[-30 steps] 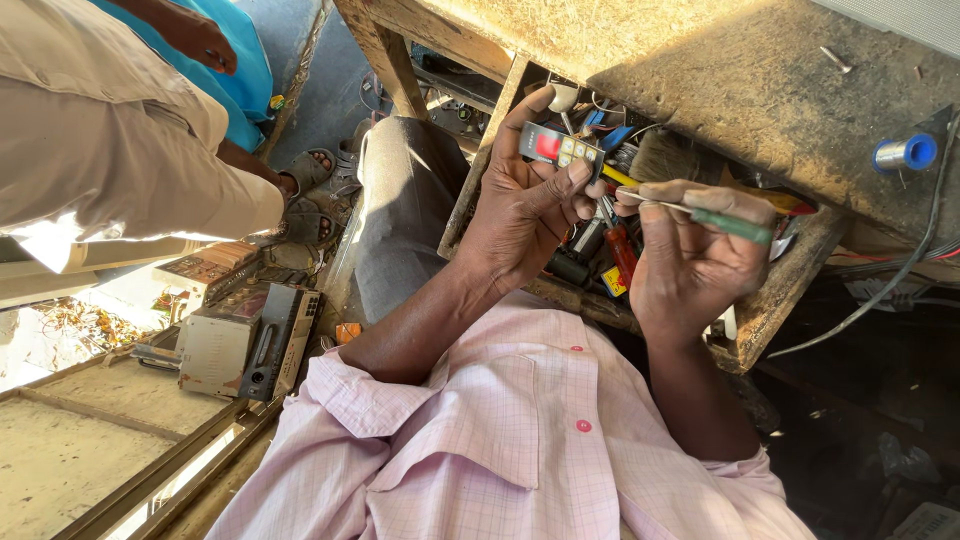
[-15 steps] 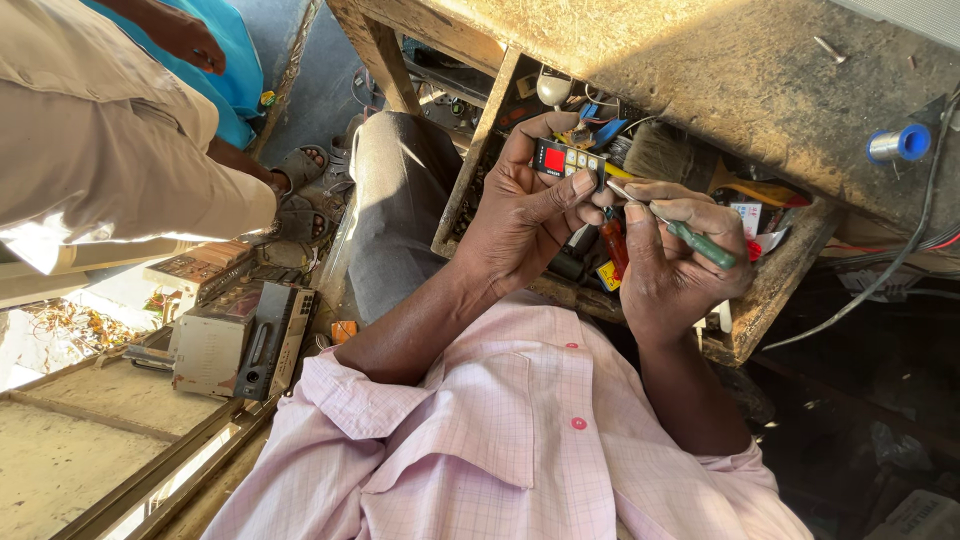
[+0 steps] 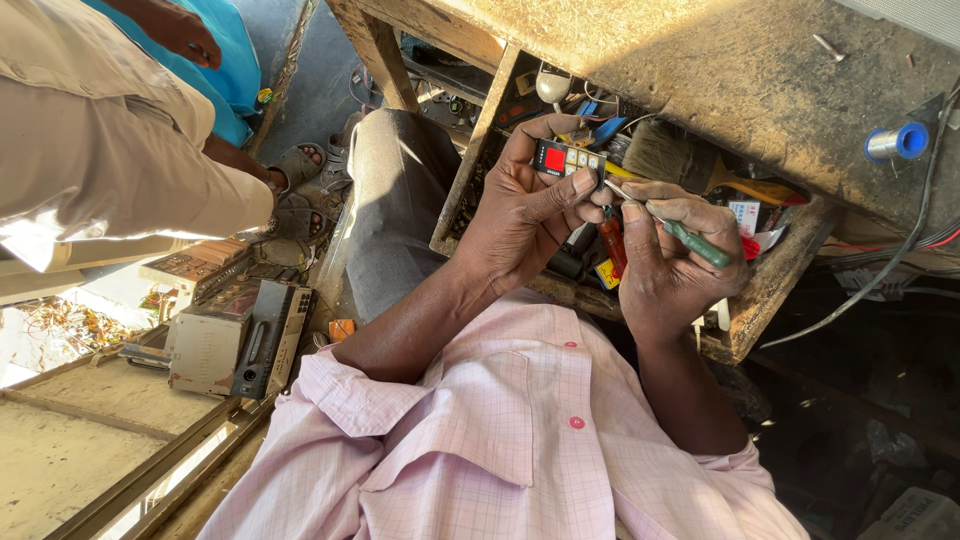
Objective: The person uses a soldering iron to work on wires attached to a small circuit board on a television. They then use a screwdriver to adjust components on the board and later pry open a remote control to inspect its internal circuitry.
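My left hand [image 3: 520,215] holds a small black module [image 3: 565,158] with a red panel and a row of pale buttons, thumb pressed along its lower edge. My right hand [image 3: 670,270] pinches a thin green-handled screwdriver [image 3: 700,243]. Its metal tip points up-left and meets the right end of the module. Both hands hover over an open wooden drawer [image 3: 770,290] full of tools and parts. My pink checked shirt [image 3: 500,440] fills the lower frame.
A dusty wooden bench top [image 3: 720,70] carries a blue-ended solder spool [image 3: 895,142] and a screw. In the drawer lie a brush [image 3: 670,155] and a red-handled screwdriver [image 3: 612,245]. Another person in beige [image 3: 100,130] stands at left. An old radio set [image 3: 235,340] sits below.
My right hand has dropped slightly and tilted the screwdriver, bringing its tip against the module's right end. My left hand keeps hold of the module and has barely moved.
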### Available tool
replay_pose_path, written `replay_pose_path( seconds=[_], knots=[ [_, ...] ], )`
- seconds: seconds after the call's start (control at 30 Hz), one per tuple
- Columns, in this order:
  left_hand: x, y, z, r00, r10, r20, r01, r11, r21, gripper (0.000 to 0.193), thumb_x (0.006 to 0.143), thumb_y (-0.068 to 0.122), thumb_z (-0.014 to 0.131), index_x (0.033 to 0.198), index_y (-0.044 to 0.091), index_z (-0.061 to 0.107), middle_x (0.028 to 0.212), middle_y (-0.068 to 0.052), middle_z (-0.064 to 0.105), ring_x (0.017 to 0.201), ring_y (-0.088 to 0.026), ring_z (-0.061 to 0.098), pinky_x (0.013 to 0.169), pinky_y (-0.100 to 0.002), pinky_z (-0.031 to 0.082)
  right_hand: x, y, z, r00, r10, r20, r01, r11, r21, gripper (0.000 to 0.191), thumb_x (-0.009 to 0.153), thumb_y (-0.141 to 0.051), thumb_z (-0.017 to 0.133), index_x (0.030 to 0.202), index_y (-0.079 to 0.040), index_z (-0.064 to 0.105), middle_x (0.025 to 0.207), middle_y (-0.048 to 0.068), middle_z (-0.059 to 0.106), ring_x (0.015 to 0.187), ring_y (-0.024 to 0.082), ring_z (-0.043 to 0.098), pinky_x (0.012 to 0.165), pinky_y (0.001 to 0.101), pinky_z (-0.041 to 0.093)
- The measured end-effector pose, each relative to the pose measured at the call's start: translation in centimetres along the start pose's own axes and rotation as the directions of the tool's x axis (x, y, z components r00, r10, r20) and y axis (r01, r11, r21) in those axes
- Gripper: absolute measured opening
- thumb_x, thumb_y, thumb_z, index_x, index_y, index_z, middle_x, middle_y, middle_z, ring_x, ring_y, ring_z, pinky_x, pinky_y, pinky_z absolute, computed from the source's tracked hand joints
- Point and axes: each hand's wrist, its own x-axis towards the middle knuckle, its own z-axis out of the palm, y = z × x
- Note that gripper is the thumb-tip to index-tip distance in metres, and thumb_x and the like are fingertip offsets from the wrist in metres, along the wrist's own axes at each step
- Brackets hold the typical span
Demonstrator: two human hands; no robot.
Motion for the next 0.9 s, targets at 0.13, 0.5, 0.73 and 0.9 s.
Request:
replay_pose_path(
  seconds=[0.13, 0.5, 0.73, 0.9],
  knots=[
    [0.00, -0.01, -0.03, 1.000, 0.000, 0.005, 0.000, 1.000, -0.007, 0.056, 0.099, -0.002, 0.071, 0.147, 0.009, 0.045, 0.100, -0.015, 0.075, 0.086, -0.020, 0.076, 0.077, -0.030, 0.063, -0.13, 0.10, 0.00, 0.999, 0.035, -0.009, -0.035, 0.998, 0.045, 0.026, 0.106, 0.021, 0.064, 0.116, 0.000, 0.052, 0.113, 0.022, 0.069, 0.106, 0.023, 0.073, 0.093, 0.0336, 0.066],
    [0.11, 0.03, -0.08, 1.000, 0.001, -0.004, -0.001, 1.000, -0.003, 0.055, 0.098, -0.003, 0.072, 0.145, 0.008, 0.047, 0.101, -0.015, 0.074, 0.091, -0.020, 0.076, 0.078, -0.031, 0.064, -0.05, 0.08, 0.22, 0.999, 0.035, -0.022, -0.034, 0.999, 0.029, 0.024, 0.106, 0.019, 0.064, 0.116, 0.001, 0.053, 0.113, 0.022, 0.070, 0.104, 0.022, 0.074, 0.091, 0.0331, 0.066],
    [0.17, -0.16, -0.06, 1.000, 0.003, -0.010, -0.004, 1.000, -0.013, 0.054, 0.097, -0.003, 0.072, 0.144, 0.007, 0.047, 0.102, -0.014, 0.074, 0.092, -0.021, 0.076, 0.078, -0.031, 0.064, -0.02, 0.01, 0.15, 0.999, 0.047, -0.026, -0.047, 0.999, 0.012, 0.024, 0.106, 0.020, 0.064, 0.117, 0.002, 0.053, 0.113, 0.023, 0.070, 0.105, 0.023, 0.074, 0.092, 0.0342, 0.067],
    [0.16, -0.24, -0.07, 1.000, 0.008, -0.010, -0.009, 1.000, -0.026, 0.053, 0.097, -0.003, 0.072, 0.143, 0.008, 0.048, 0.103, -0.014, 0.074, 0.093, -0.020, 0.076, 0.078, -0.031, 0.064, -0.26, 0.17, 0.18, 0.997, 0.062, -0.036, -0.060, 0.997, 0.042, 0.023, 0.106, 0.019, 0.064, 0.116, 0.001, 0.054, 0.113, 0.023, 0.071, 0.104, 0.022, 0.075, 0.092, 0.0336, 0.067]
  ],
)
